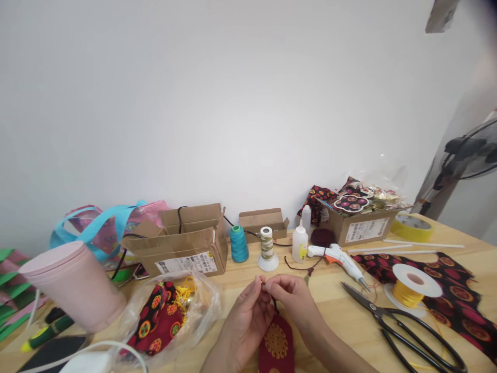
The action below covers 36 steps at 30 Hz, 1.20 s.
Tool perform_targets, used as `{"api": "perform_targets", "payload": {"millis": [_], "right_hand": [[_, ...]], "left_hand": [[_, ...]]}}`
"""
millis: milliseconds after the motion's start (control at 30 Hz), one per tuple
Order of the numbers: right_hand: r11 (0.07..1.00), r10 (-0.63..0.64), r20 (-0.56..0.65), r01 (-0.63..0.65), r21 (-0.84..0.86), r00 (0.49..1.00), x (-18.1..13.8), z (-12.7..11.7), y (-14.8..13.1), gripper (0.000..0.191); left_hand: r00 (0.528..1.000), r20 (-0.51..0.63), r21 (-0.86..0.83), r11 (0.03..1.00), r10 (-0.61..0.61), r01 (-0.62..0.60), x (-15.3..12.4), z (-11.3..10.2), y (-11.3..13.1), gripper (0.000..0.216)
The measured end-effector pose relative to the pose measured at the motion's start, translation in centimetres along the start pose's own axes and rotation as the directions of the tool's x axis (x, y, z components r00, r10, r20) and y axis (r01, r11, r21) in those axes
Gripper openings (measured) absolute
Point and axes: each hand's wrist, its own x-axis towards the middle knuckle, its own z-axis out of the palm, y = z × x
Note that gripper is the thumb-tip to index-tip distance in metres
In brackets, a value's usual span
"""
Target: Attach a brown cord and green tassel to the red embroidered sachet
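Both my hands meet low in the middle over a wooden table. My left hand and my right hand are closed in pinches on a thin dark red cord at the top of a small dark red pouch with a gold round pattern. The cord runs on across the table toward the white bottle. The pouch lies under and between my wrists, its lower end cut off by the frame's edge.
Black scissors, a yellow cord spool, patterned cloth and a white glue gun lie right. Teal and gold thread spools and cardboard boxes stand behind. A plastic bag of fabric and a pink cup sit left.
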Motion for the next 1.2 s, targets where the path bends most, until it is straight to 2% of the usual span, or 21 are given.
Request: {"api": "perform_targets", "payload": {"millis": [767, 867, 967, 1033, 1133, 1200], "right_hand": [[0.985, -0.119, -0.084, 0.107, -0.136, 0.989, -0.1, 0.0, 0.0, 0.018], [0.983, -0.135, -0.08, 0.123, -0.14, 0.988, -0.1, 0.0, -0.1, 0.017], [0.974, -0.183, -0.088, 0.168, -0.15, 0.979, -0.2, 0.0, -0.6, 0.014], [0.972, -0.193, -0.084, 0.179, -0.149, 0.978, -0.2, 0.0, -1.0, 0.014], [0.956, -0.214, -0.082, 0.192, -0.221, 0.973, -0.1, -0.1, -1.1, 0.014], [0.922, -0.25, -0.095, 0.207, -0.328, 0.964, -0.1, -0.3, -0.9, 0.015]], "left_hand": [[0.998, 0.059, 0.025, 1.0, 0.0, -0.002, 0.0, -0.2, 0.0, 0.009], [0.999, 0.03, 0.022, 1.0, 0.017, -0.017, 0.1, -0.1, 0.2, 0.009], [0.996, -0.068, 0.012, 0.998, 0.056, -0.055, 0.2, 0.0, 0.4, 0.005], [0.995, -0.088, -0.006, 0.999, 0.053, -0.054, 0.3, 0.1, 0.6, 0.007], [1.0, 0.0, -0.015, 1.0, 0.014, -0.014, 0.1, 0.4, 0.9, 0.009], [0.997, 0.064, 0.05, 0.998, 0.046, -0.049, -0.2, 0.7, 0.9, 0.01]]}}
